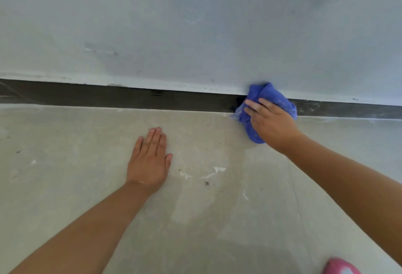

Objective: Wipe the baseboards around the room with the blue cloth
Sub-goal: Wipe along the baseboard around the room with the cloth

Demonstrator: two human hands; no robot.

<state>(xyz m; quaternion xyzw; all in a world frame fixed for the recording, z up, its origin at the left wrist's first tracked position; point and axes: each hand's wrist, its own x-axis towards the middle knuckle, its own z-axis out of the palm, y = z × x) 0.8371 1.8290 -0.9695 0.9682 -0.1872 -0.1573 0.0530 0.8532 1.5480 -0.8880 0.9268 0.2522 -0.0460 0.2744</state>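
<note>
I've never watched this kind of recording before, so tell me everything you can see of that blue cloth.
The blue cloth is a soft, bunched rag, crumpled, with pale dusty smears. It sits where the dark baseboard meets the floor, pressed against the board. The right hand lies over it, fingers spread; a tail hangs below the palm.

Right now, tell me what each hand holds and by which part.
The right hand presses the bunched blue cloth against the dark baseboard, fingers spread over its middle. The left hand holds nothing; it lies flat on the floor.
</note>
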